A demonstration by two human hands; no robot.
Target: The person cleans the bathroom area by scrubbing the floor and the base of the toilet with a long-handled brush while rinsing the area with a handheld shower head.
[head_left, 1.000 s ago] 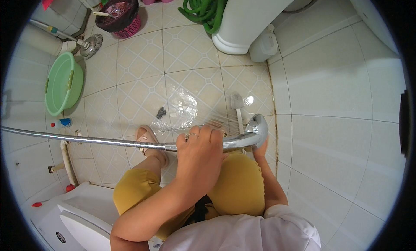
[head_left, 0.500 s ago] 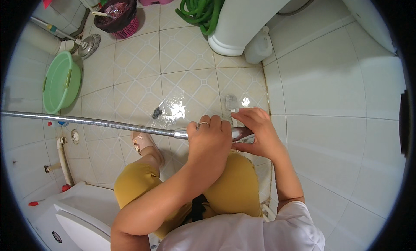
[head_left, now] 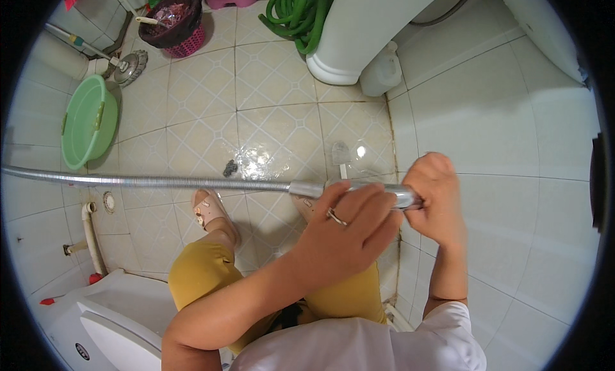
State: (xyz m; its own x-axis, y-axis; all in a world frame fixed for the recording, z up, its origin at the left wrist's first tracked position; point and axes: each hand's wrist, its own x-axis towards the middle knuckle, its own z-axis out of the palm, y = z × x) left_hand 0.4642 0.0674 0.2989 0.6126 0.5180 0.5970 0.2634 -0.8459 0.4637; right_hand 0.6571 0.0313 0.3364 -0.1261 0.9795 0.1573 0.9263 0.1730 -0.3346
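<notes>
My left hand, with a ring on one finger, is closed around the chrome handle of a hand shower. A ribbed metal hose runs from the handle's other end toward the left wall, almost level across the view. At the far end of the handle my right hand is wrapped into a fist, and it hides the shower's head. Below the handle, a white-headed brush lies on the wet tiles, its handle partly hidden.
A green basin leans by the left wall near a round mop head. Further back are a lined pink basket, a coiled green hose, a white pedestal and a white jug. A toilet stands lower left.
Both hands and the hand shower have moved to the right. My right hand's fingers, earlier spread around the shower's end, have closed on it.
</notes>
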